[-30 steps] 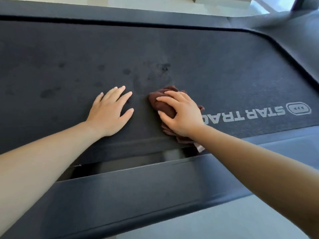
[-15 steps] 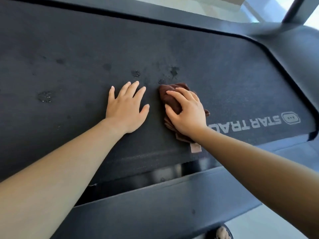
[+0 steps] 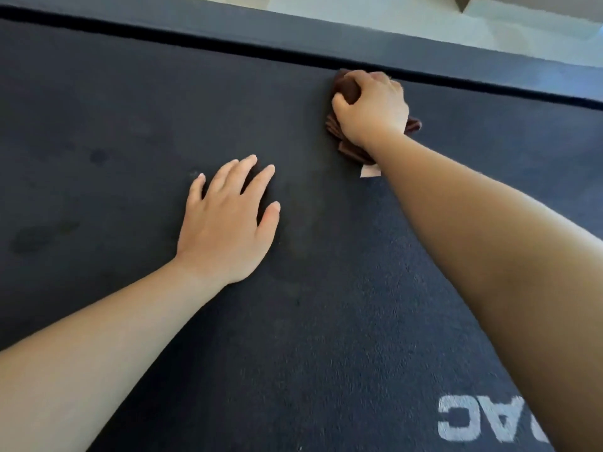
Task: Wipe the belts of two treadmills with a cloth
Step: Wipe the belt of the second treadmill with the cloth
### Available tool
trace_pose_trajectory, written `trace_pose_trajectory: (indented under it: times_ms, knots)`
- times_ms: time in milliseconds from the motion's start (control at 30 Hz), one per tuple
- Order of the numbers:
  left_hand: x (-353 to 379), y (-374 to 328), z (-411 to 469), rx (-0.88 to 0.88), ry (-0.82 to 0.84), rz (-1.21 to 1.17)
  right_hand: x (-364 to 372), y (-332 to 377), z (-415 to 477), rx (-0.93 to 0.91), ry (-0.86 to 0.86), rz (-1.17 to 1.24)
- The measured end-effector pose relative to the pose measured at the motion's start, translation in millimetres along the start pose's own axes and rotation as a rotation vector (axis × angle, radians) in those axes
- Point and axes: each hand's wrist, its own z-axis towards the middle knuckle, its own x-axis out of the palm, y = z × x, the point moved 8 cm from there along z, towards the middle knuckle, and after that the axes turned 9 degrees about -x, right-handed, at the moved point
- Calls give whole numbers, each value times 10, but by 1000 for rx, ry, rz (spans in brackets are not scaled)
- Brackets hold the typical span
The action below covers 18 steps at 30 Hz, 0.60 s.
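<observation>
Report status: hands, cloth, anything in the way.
Left hand flat on belt, open. Right hand grips brown cloth at belt's far edge. Dark spots on belt, left side. Nothing blocking.

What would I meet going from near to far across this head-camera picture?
Nearest first: white lettering on the belt → left hand flat on it → right hand gripping the brown cloth → far side rail → pale floor.
</observation>
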Motion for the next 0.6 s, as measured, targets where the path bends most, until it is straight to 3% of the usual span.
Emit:
trace_pose_trajectory:
  times_ms: [267, 467, 600]
  knots:
    - [-38, 9, 22, -15, -7, -8, 101, -19, 300, -38, 69, -65]
    - [-40, 15, 18, -19, -1, -48, -56, 335, -618, -107, 96, -59]
    - [-40, 54, -67, 69, 88, -68, -216, 685, -1534, -142, 59, -23]
